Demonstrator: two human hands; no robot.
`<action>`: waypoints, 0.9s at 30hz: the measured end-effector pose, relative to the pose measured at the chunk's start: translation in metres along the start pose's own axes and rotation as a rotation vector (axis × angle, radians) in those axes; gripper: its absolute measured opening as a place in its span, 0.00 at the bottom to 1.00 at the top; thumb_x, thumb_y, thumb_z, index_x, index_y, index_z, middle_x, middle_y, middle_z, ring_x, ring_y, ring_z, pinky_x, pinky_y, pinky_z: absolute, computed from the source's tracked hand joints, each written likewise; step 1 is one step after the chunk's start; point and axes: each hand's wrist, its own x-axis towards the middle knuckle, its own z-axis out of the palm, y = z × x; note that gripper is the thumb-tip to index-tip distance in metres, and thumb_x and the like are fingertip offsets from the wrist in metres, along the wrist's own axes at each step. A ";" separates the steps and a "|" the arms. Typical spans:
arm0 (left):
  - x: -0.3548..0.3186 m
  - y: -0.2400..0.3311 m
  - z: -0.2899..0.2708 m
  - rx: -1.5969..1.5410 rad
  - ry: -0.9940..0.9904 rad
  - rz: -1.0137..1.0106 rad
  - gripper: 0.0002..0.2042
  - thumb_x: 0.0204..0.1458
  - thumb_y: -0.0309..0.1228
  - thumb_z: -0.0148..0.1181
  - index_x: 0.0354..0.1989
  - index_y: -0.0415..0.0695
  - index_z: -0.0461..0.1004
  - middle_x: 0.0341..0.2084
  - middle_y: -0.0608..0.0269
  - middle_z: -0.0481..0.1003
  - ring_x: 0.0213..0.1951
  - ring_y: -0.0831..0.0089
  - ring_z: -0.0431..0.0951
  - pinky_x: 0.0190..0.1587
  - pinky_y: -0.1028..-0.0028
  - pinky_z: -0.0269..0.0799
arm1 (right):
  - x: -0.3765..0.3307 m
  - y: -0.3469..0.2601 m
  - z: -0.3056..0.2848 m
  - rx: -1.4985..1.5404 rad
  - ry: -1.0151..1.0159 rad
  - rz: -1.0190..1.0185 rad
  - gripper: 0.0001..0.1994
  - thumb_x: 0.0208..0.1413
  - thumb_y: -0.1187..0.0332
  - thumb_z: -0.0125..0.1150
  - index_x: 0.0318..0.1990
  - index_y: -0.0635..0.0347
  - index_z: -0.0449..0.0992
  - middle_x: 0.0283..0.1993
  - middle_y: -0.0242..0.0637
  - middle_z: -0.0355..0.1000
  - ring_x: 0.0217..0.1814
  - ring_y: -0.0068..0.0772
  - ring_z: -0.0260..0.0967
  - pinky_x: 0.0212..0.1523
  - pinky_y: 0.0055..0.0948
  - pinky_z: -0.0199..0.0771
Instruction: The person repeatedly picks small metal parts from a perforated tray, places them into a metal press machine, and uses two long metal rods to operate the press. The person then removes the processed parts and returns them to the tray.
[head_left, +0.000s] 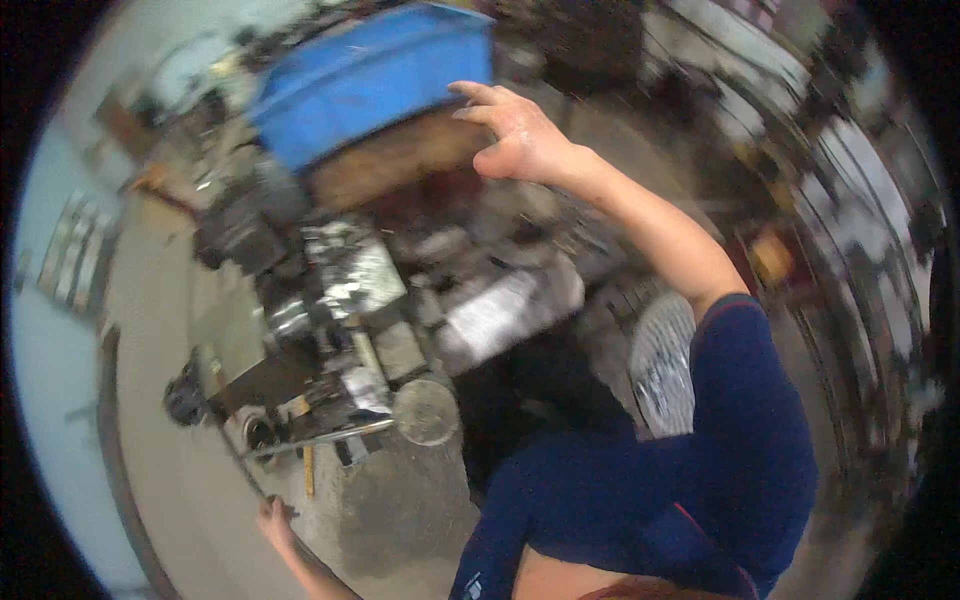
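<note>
- One blue bin sits at the top of the view on a brown wooden surface; blur hides its contents.
- Below it lies a heap of grey metal parts, with a round metal disc at its lower edge.
- The right hand is raised just beside the bin's right end, fingers spread and slightly curled, gripping nothing.
- The left hand is low by the floor; whether it holds something cannot be told.
</note>
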 end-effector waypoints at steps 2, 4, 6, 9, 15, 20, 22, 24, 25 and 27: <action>-0.008 0.014 0.002 -0.074 -0.049 -0.081 0.14 0.47 0.32 0.56 0.36 0.34 0.67 0.15 0.57 0.69 0.17 0.70 0.72 0.19 0.71 0.72 | -0.074 0.011 -0.020 -0.024 -0.100 0.186 0.20 0.29 0.68 0.56 0.37 0.66 0.73 0.54 0.46 0.61 0.50 0.48 0.62 0.47 0.37 0.64; -0.013 0.012 0.000 -0.050 -0.032 -0.152 0.14 0.48 0.32 0.56 0.38 0.33 0.67 0.16 0.58 0.69 0.18 0.70 0.71 0.21 0.70 0.71 | -0.152 0.018 -0.041 -0.032 -0.205 0.398 0.20 0.29 0.68 0.56 0.36 0.65 0.73 0.50 0.45 0.65 0.48 0.48 0.63 0.46 0.38 0.65; -0.006 -0.007 -0.010 -0.100 -0.073 -0.175 0.15 0.47 0.31 0.56 0.39 0.32 0.66 0.18 0.57 0.69 0.19 0.70 0.69 0.21 0.68 0.69 | -0.238 0.028 -0.060 -0.018 -0.414 0.800 0.19 0.29 0.68 0.55 0.36 0.65 0.73 0.43 0.47 0.69 0.45 0.47 0.65 0.44 0.38 0.66; 0.015 -0.014 -0.011 -0.133 -0.129 -0.180 0.14 0.47 0.32 0.58 0.36 0.32 0.67 0.17 0.58 0.69 0.17 0.71 0.67 0.21 0.69 0.68 | -0.376 0.015 -0.083 -0.151 -0.342 0.933 0.24 0.30 0.67 0.55 0.43 0.58 0.73 0.33 0.51 0.71 0.35 0.49 0.69 0.38 0.38 0.70; 0.007 0.010 0.001 -0.050 -0.019 -0.183 0.16 0.46 0.35 0.59 0.36 0.34 0.70 0.16 0.56 0.70 0.15 0.70 0.67 0.21 0.71 0.69 | -0.509 -0.059 -0.085 -0.049 -0.682 1.334 0.20 0.30 0.64 0.58 0.38 0.57 0.75 0.37 0.49 0.70 0.39 0.45 0.69 0.43 0.37 0.69; 0.021 0.011 -0.002 -0.050 -0.049 -0.195 0.17 0.45 0.36 0.60 0.37 0.35 0.70 0.16 0.55 0.70 0.15 0.70 0.68 0.21 0.71 0.69 | -0.505 -0.075 -0.076 -0.200 -0.753 1.195 0.21 0.30 0.65 0.59 0.39 0.58 0.75 0.52 0.45 0.61 0.45 0.45 0.67 0.46 0.35 0.68; -0.004 0.011 0.002 -0.009 0.018 -0.186 0.18 0.45 0.37 0.61 0.38 0.35 0.69 0.17 0.54 0.71 0.16 0.70 0.69 0.22 0.71 0.70 | -0.482 -0.069 -0.078 -0.177 -0.845 1.237 0.22 0.31 0.64 0.60 0.40 0.59 0.74 0.55 0.45 0.57 0.48 0.46 0.65 0.48 0.34 0.67; 0.003 0.014 0.005 -0.012 0.006 -0.174 0.18 0.45 0.37 0.61 0.38 0.35 0.69 0.17 0.54 0.71 0.16 0.70 0.69 0.22 0.70 0.71 | -0.488 -0.066 -0.078 -0.201 -0.871 1.176 0.22 0.31 0.64 0.60 0.40 0.60 0.74 0.56 0.46 0.57 0.50 0.45 0.63 0.49 0.34 0.66; 0.005 0.014 0.003 -0.023 -0.005 -0.170 0.18 0.45 0.37 0.61 0.38 0.35 0.69 0.17 0.54 0.71 0.16 0.70 0.69 0.23 0.70 0.71 | -0.491 -0.064 -0.078 -0.215 -0.886 1.142 0.22 0.31 0.64 0.60 0.40 0.60 0.74 0.57 0.46 0.56 0.51 0.45 0.63 0.50 0.34 0.65; 0.007 0.013 0.000 -0.036 -0.030 -0.171 0.18 0.45 0.37 0.61 0.38 0.35 0.69 0.17 0.54 0.71 0.17 0.69 0.70 0.23 0.70 0.72 | -0.495 -0.065 -0.078 -0.209 -0.840 1.122 0.21 0.31 0.64 0.61 0.37 0.61 0.75 0.58 0.47 0.56 0.53 0.45 0.61 0.51 0.34 0.64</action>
